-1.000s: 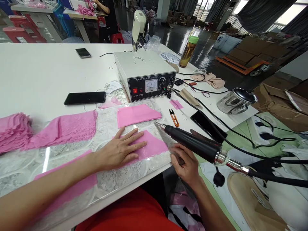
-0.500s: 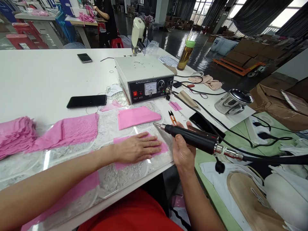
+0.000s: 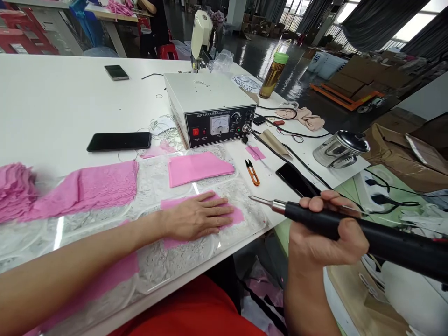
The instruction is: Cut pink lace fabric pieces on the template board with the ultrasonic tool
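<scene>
My left hand (image 3: 198, 215) lies flat, fingers stretched out, on a pink fabric piece (image 3: 238, 213) over the clear patterned mat (image 3: 154, 261). In my right hand (image 3: 325, 233) is a black handheld ultrasonic welding tool (image 3: 315, 219); its thin metal tip points left, off the right side of the fabric. Just beyond my left hand, a folded stack of pink fabric (image 3: 199, 167) rests on the mat. Orange-handled thread snips (image 3: 252, 173) lie beyond the tool tip. A welder control box (image 3: 217, 119) with a dial and red switch stands behind the fabric.
More pink fabric stacks (image 3: 87, 189) lie at the left. A black phone (image 3: 119, 141) sits near the box, another phone (image 3: 297, 179) at the right. A steel mug (image 3: 339, 149), a bottle (image 3: 275, 74) and black cables (image 3: 308, 170) occupy the right side. A person sits in the background.
My right hand has moved right and closer to the camera with the welding tool, carrying its tip away from the fabric. The snips show fully now. My left hand stays on the fabric.
</scene>
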### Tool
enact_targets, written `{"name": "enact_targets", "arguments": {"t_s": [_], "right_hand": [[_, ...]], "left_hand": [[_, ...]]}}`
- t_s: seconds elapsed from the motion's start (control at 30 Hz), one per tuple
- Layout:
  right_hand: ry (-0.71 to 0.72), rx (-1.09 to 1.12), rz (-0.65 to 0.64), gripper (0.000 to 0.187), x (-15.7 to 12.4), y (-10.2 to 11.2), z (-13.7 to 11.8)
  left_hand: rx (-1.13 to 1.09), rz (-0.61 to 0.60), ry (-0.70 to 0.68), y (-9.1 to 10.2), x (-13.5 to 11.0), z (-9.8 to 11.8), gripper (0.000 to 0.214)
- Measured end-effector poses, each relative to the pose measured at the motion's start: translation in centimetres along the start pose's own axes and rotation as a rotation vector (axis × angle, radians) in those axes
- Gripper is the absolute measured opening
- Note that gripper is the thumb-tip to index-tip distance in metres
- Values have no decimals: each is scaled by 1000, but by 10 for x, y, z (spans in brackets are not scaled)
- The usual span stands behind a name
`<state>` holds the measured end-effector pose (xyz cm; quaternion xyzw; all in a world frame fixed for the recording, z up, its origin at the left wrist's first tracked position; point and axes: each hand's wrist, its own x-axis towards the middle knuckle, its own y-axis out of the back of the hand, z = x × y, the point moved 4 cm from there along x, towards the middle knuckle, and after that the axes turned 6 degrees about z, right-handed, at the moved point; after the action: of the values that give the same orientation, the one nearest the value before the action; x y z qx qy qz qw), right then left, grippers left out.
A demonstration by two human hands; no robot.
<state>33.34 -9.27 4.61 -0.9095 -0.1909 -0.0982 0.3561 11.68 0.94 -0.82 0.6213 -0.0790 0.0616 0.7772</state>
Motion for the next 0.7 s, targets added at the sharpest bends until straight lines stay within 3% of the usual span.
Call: {"name": "enact_targets", "arguments": {"t_s": [0.2, 0.7], "right_hand": [[-133, -86, -69, 16, -5, 20, 1], [-141, -97, -160, 14, -8, 18, 8]], "left_hand": [[-13, 13, -7, -1, 0, -1, 41], [1, 8, -5, -1, 0, 0, 41]]}}
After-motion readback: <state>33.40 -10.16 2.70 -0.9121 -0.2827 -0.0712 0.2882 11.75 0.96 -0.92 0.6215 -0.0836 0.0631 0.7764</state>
